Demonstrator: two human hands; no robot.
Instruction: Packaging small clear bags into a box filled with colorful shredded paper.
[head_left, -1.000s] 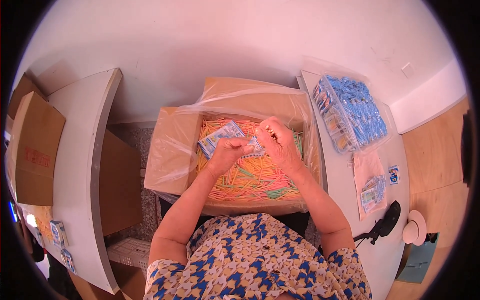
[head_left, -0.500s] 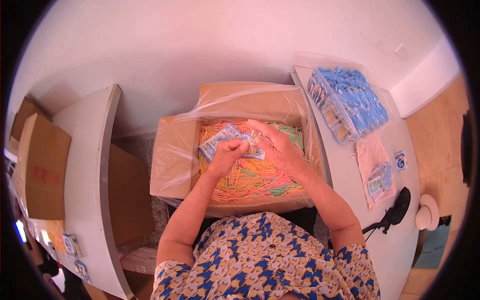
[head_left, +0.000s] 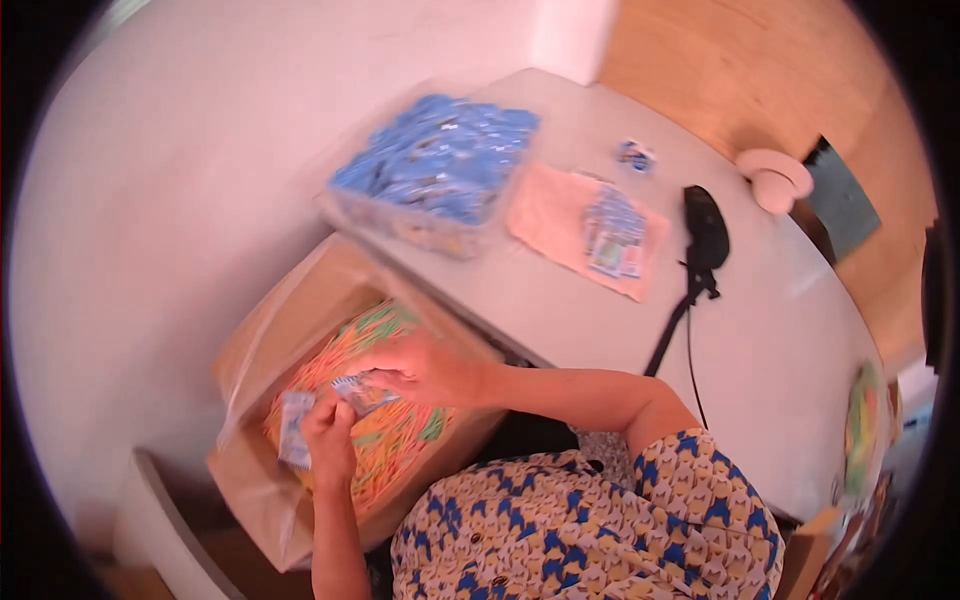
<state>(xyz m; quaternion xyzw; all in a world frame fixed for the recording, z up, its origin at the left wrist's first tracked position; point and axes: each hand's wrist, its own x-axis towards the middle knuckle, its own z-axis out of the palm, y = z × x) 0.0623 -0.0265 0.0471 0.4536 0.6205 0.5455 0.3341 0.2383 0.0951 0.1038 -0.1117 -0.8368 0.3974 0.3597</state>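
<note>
Above a cardboard box (head_left: 235, 490) filled with thin pastel sticks (head_left: 385, 470), my two hands meet. My left hand (head_left: 330, 435) is closed in a pinch on a blue-and-white packet strip, one section (head_left: 295, 430) of which hangs on its left side. Another section (head_left: 368, 397) lies between the hands, where the fingers of my right hand (head_left: 430, 372) close on its upper edge. Motion blur softens the fingertips, and the exact grip of the right one is partly hidden.
On the grey table (head_left: 780, 350) stands a clear bin (head_left: 435, 235) heaped with blue packets. Next to it, a pink cloth (head_left: 545, 215) carries several packets (head_left: 615, 230). A black stand (head_left: 705, 230) with a cable rises closer to me. Clear plastic (head_left: 255, 370) lines the box.
The view has swung to the right, so the box now appears lower left and the table fills more of it. My hands stay together over the box with the packet strip.
</note>
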